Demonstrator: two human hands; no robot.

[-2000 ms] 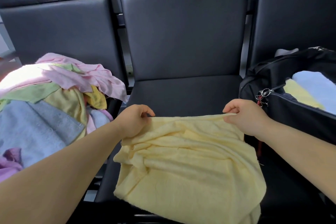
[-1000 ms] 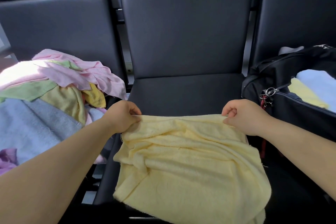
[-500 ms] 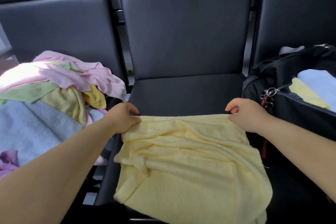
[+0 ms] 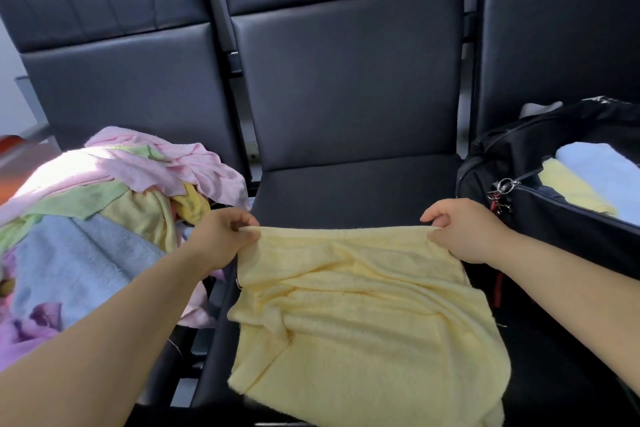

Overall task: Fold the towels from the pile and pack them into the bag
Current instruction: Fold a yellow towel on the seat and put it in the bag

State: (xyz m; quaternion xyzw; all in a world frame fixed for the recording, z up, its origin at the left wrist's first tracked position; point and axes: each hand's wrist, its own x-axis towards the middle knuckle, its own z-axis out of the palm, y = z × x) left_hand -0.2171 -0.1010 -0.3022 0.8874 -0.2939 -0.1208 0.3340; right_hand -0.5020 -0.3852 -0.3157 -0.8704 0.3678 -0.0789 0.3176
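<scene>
A pale yellow towel (image 4: 367,315) lies rumpled on the middle black seat (image 4: 349,191), its near part hanging over the seat's front edge. My left hand (image 4: 221,239) pinches its far left corner and my right hand (image 4: 464,229) pinches its far right corner, so the far edge is stretched between them. A pile of towels (image 4: 90,218) in pink, green, yellow, blue and purple fills the left seat. An open black bag (image 4: 540,218) stands on the right seat, with a folded yellow towel (image 4: 571,191) and a folded light blue towel (image 4: 602,170) inside.
Black padded seat backs (image 4: 346,80) rise behind all three seats. A metal zip pull with a red tag (image 4: 500,192) hangs at the bag's near corner, close to my right hand. A gap with metal frame bars (image 4: 194,357) separates the left and middle seats.
Both hands have lifted the towel's far edge slightly and pulled it tauter, the left hand having shifted a little left. The towel's body stays rumpled on the seat.
</scene>
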